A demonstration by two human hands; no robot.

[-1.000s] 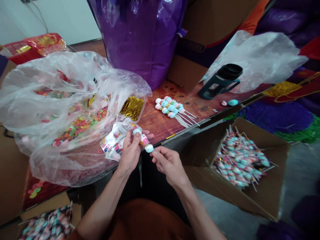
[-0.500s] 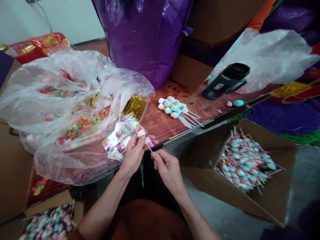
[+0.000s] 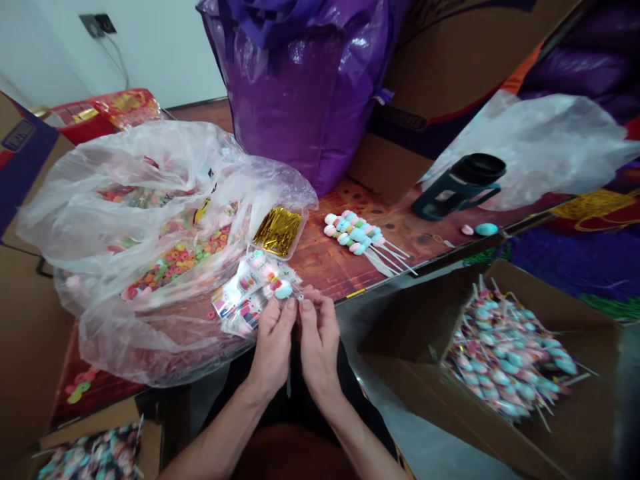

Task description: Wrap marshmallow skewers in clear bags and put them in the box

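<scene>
My left hand and my right hand are pressed side by side at the table's near edge. Both pinch the open end of a clear printed sleeve that holds a marshmallow skewer, its pastel pieces showing through the plastic. The skewer's stick is hidden between my fingers. A small stack of flat printed sleeves lies just left of my hands. Several bare marshmallow skewers lie on the table beyond my right hand.
A big clear bag of colourful ring candy fills the table's left. Gold twist ties lie beside it. A purple bag stands behind, a dark mug to the right. A cardboard box of wrapped skewers sits lower right.
The skewer has slid fully into the sleeve. My right hand has moved left from the stick end and now meets my left hand at the sleeve's mouth. The view has tilted upward.
</scene>
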